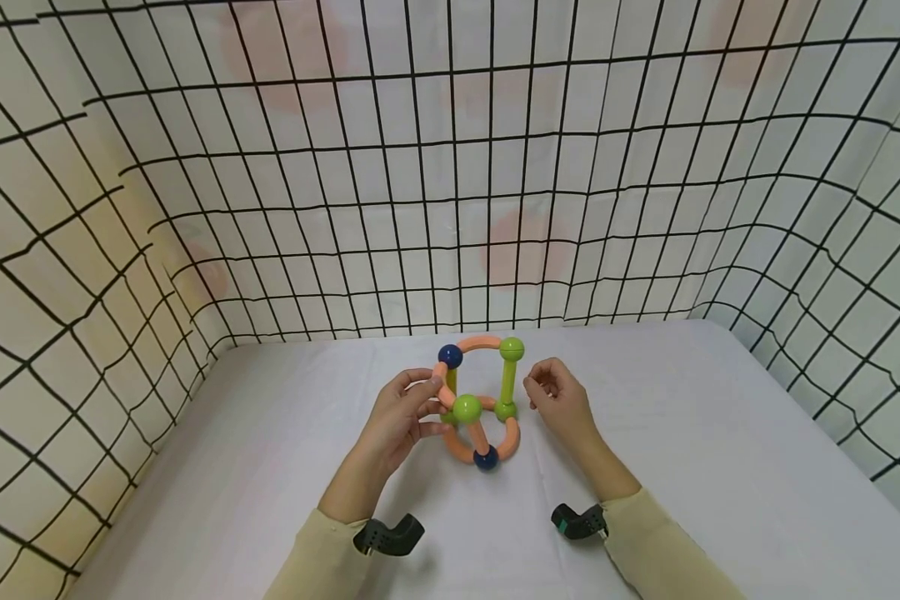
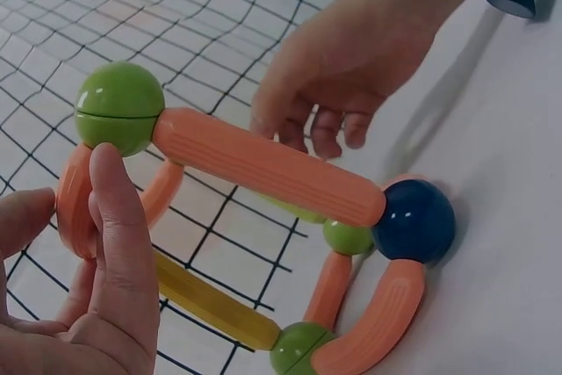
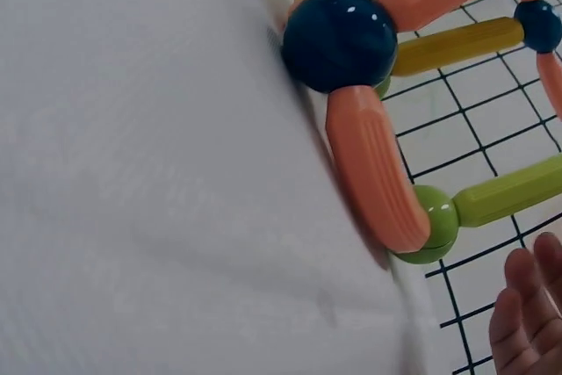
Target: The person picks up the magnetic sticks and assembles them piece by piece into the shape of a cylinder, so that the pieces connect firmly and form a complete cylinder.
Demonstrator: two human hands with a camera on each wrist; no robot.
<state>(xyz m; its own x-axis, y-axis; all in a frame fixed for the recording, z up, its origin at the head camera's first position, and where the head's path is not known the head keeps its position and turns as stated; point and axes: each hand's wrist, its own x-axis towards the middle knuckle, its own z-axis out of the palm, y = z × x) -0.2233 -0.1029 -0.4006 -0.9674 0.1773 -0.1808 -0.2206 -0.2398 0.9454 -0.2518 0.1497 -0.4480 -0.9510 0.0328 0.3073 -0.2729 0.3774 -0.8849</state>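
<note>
A frame of magnetic rods and balls stands on the table in the head view. Its base ring joins curved orange rods [image 1: 508, 439], green balls and a navy ball [image 1: 485, 457]. Uprights are a green rod [image 1: 508, 382], a yellow rod [image 2: 215, 300] and a straight orange rod [image 2: 268, 164]. My left hand [image 1: 400, 417] pinches the upper curved orange rod [image 2: 75, 204] between thumb and fingers, beside the upper front green ball [image 1: 467, 408]. To the right of the green upright, my right hand [image 1: 562, 400] hovers with loosely curled fingers, apart from the frame and holding nothing.
A white cloth covers the table [image 1: 682, 467]. White walls with a black grid [image 1: 420, 200] close off the back and both sides. Each wrist wears a dark camera [image 1: 390, 535].
</note>
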